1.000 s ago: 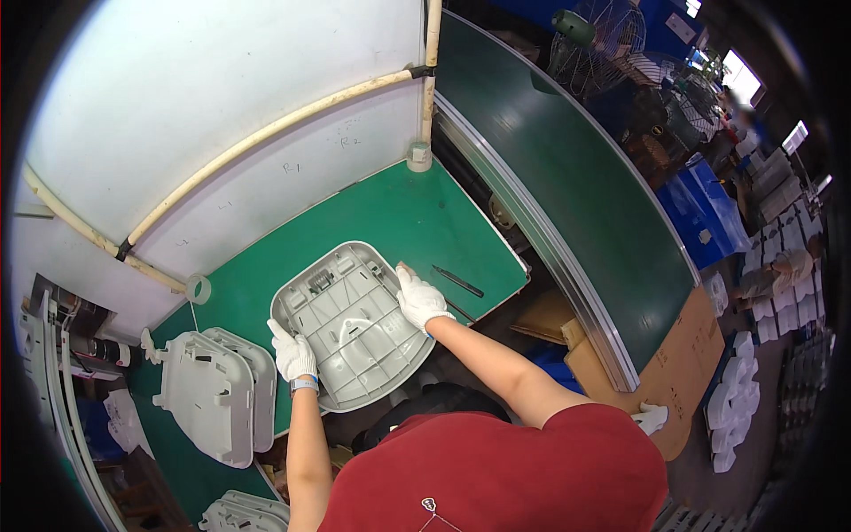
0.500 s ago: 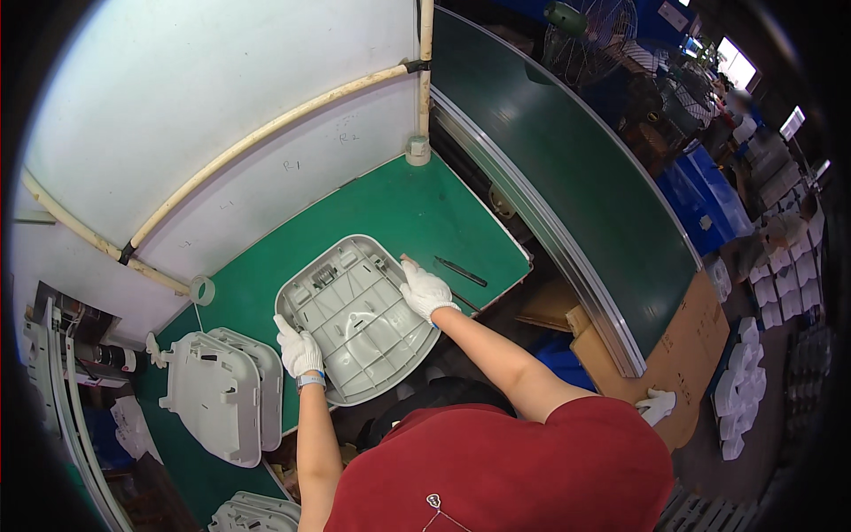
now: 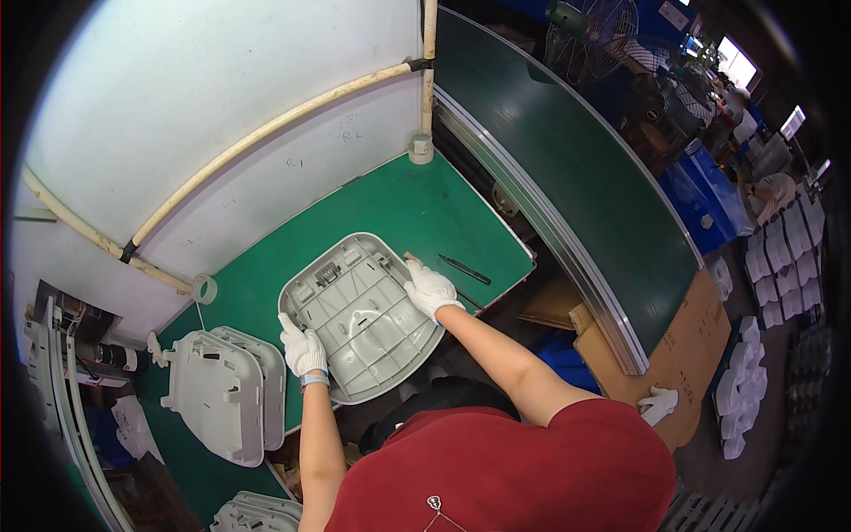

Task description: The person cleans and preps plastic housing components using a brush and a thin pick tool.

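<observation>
A light grey moulded plastic panel (image 3: 368, 315) with rounded corners lies ribbed side up at the front of the green table. Its near edge reaches over the table's front edge, close to my body. My left hand (image 3: 303, 348), in a white knit glove, grips the panel's left rim. On the opposite side, my right hand (image 3: 430, 289), gloved the same way, has hold of the right rim. The fingers beneath the panel are hidden. A black pen-like tool (image 3: 464, 269) lies on the table just beyond my right hand.
Similar grey panels (image 3: 213, 399) lean together on the left, with more (image 3: 257, 514) below. A tape roll (image 3: 204, 289) stands against the white partition (image 3: 266, 97). To the right runs a dark green conveyor belt (image 3: 567, 151); a white glove (image 3: 658, 405) rests on cardboard (image 3: 687, 355).
The whole scene has shifted very slightly in the picture. Both hands keep their hold on the panel, which stays in nearly the same place.
</observation>
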Motion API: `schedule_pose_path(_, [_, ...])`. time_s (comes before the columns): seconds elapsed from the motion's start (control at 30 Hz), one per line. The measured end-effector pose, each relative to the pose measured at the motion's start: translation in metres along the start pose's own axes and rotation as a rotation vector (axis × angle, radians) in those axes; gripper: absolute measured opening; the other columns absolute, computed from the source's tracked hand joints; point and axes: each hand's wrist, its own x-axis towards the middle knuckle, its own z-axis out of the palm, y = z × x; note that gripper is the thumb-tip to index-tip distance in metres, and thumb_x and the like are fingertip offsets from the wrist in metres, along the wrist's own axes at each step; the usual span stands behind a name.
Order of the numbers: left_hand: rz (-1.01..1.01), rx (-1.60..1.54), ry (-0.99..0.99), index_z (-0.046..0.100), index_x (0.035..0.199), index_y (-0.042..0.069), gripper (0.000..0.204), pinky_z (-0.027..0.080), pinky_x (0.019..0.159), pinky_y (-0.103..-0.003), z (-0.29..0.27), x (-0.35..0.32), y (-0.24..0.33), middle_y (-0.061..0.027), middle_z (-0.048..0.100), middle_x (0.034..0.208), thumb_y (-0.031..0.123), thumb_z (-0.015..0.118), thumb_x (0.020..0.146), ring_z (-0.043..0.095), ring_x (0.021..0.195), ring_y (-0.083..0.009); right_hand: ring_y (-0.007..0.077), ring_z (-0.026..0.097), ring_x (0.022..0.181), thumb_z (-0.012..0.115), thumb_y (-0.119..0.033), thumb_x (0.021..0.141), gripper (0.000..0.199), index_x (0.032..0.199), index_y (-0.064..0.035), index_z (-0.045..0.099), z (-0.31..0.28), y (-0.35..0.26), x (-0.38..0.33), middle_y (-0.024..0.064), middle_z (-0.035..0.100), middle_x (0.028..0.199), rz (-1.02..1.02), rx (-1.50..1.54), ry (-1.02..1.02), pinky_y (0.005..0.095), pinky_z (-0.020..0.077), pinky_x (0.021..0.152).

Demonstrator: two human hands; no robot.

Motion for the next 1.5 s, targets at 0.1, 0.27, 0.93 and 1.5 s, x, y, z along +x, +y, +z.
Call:
schedule_pose_path(0.1, [-0.006, 0.031, -0.010, 0.027, 0.160, 0.013, 0.076, 0.055, 0.083, -0.054, -0.002, 0.000, 0.002, -0.0234, 0.059, 0.125, 0.021, 0.060, 0.092, 0.068, 0.099, -0.0431, 0.0406, 0.069, 0.104, 0.057, -0.029, 0.094, 0.048, 0.137, -0.0073, 0.049, -0.006, -0.005, -0.003, 0.0231, 0.065, 0.126, 0.009, -0.001, -0.016, 0.0530, 0.0561, 0.088])
schedule_pose_path(0.27, [-0.027, 0.055, -0.030, 0.026, 0.160, 0.014, 0.076, 0.056, 0.082, -0.054, 0.001, 0.001, 0.000, -0.0233, 0.059, 0.124, 0.021, 0.060, 0.092, 0.068, 0.098, -0.0427, 0.0408, 0.069, 0.103, 0.057, -0.029, 0.094, 0.048, 0.136, -0.0075, 0.049, -0.005, -0.004, -0.002, 0.0231, 0.065, 0.126, 0.026, 0.006, -0.041, 0.0532, 0.0561, 0.087])
schedule_pose_path(0.93, [-0.024, 0.054, -0.016, 0.028, 0.159, 0.016, 0.074, 0.056, 0.083, -0.054, -0.001, 0.001, 0.005, -0.0225, 0.059, 0.126, 0.021, 0.061, 0.093, 0.068, 0.100, -0.0425, 0.0413, 0.069, 0.101, 0.057, -0.027, 0.093, 0.046, 0.134, -0.0073, 0.050, 0.003, 0.002, 0.001, 0.0233, 0.067, 0.122, -0.021, 0.006, 0.034, 0.0541, 0.0563, 0.085])
schedule_pose_path(1.5, [-0.020, 0.052, -0.003, 0.027, 0.159, 0.015, 0.075, 0.056, 0.080, -0.054, 0.002, 0.002, 0.002, -0.0226, 0.060, 0.123, 0.021, 0.060, 0.092, 0.069, 0.097, -0.0430, 0.0422, 0.068, 0.104, 0.056, -0.027, 0.093, 0.047, 0.135, -0.0066, 0.047, 0.000, 0.001, 0.001, 0.0252, 0.066, 0.123, -0.010, 0.010, -0.003, 0.0543, 0.0552, 0.087])
